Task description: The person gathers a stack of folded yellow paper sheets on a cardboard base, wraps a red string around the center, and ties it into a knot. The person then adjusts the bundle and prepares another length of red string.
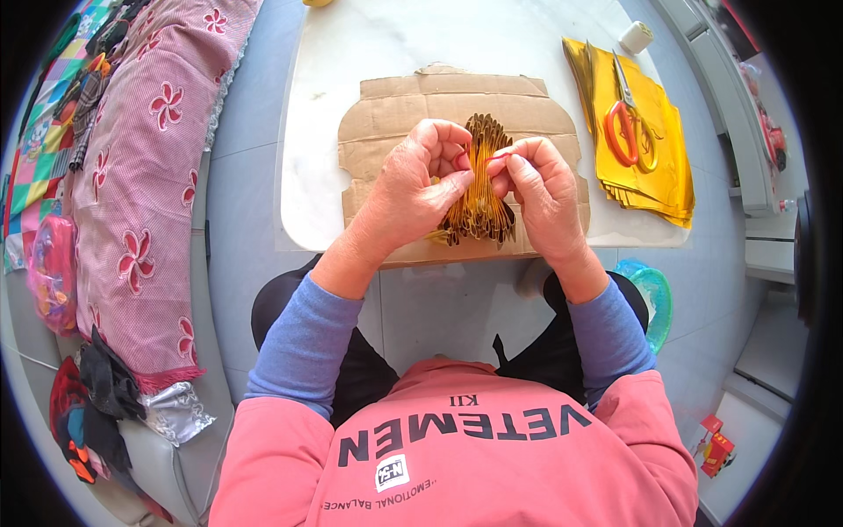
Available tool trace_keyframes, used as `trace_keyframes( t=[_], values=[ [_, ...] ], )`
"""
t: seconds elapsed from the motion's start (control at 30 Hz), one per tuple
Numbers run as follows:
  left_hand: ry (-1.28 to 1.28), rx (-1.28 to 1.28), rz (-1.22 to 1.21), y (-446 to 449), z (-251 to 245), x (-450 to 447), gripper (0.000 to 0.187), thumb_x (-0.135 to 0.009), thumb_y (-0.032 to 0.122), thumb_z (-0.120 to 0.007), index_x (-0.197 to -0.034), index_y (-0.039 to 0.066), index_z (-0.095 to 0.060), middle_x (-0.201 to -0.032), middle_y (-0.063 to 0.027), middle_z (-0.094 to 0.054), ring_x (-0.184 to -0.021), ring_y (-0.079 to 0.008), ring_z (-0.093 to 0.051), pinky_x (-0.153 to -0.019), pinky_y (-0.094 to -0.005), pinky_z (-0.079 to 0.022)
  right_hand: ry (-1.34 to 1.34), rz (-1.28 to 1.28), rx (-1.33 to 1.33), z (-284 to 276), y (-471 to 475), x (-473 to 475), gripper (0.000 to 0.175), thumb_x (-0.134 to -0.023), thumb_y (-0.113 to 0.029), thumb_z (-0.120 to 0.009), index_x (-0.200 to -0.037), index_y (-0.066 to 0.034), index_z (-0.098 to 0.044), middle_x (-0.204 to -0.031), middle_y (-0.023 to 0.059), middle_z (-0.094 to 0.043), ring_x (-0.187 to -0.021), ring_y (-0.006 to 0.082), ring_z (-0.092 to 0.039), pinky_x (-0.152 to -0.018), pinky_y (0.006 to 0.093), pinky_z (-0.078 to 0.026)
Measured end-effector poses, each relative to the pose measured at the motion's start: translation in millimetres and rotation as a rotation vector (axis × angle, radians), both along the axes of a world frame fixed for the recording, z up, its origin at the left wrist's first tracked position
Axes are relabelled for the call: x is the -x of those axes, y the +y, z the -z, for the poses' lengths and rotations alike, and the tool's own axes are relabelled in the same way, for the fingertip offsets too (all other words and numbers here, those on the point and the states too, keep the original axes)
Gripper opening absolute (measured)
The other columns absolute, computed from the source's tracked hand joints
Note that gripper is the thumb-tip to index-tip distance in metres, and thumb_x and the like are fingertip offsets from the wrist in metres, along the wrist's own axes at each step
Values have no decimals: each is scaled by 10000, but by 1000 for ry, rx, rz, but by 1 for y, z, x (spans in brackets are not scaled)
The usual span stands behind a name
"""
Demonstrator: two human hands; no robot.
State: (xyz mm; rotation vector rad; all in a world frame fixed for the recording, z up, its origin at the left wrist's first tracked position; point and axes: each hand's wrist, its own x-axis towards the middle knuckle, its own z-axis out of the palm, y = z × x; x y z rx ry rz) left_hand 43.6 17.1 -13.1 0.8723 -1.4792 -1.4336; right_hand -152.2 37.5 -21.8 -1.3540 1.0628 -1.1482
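A thick bundle of folded gold foil paper [484, 204] stands over a flattened cardboard sheet [395, 112], its many folds fanned out at both ends. On its left side my left hand [421, 178] pinches a red string [462, 159] between bent fingers, the thumb against the folds. My right hand [537, 184], on the bundle's right side, holds another visible part of red string [498, 157] between thumb and forefinger. Whether the two parts join around the bundle is hidden. Scissors [625, 125] with a red and a yellow handle loop lie on a stack of gold foil sheets [639, 191] at the right.
The white marble-look table [316, 197] carries the cardboard; a small white cylindrical object [636, 37] stands at its back right. Left is a sofa with a pink flowered cover [138, 197] and clothes. A green-rimmed basket [660, 309] sits on the floor at the right, below the table.
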Motion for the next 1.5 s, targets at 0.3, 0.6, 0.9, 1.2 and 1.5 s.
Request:
trace_keyframes(
  t=[0.3,0.6,0.9,1.2,1.5],
  values=[
    [179,-103,-44,7,1,6,227,-917,-41,-648,-1111,-3,-536,-921,-60,-661,-822,-93,-613,-755,-221,-512,-33,87,0,-1,1,-13,87,-1040,-103,-511,-1038,-24,-548,-913,47,-646,-743,65,-571,-715,204,-503],
    [211,-132,-146,7,3,11,237,-944,-12,-627,-1134,-13,-485,-850,-80,-688,-696,-85,-613,-630,-207,-509,-139,197,-91,2,1,-21,73,-1026,-93,-541,-1025,-22,-559,-877,31,-637,-712,49,-564,-678,186,-493],
    [216,-104,-107,7,5,11,138,-942,-15,-633,-1065,-5,-569,-844,-73,-687,-686,-78,-608,-632,-204,-511,-142,247,-86,1,2,-25,50,-1008,-74,-570,-1024,-30,-555,-861,25,-637,-696,45,-567,-658,178,-499],
    [232,-216,-149,9,-5,12,213,-939,-8,-645,-1117,-41,-531,-876,-94,-704,-760,-113,-674,-722,-227,-566,-199,287,-94,-2,3,-30,62,-991,-54,-590,-1030,-31,-547,-863,34,-643,-708,58,-599,-663,196,-525],
    [334,-170,-115,6,5,11,52,-969,-22,-587,-1010,-2,-564,-882,-99,-703,-797,-113,-679,-769,-242,-571,-182,202,-110,-4,1,-28,188,-984,-53,-606,-1159,15,-616,-926,38,-677,-761,60,-626,-687,197,-526]
  ],
)
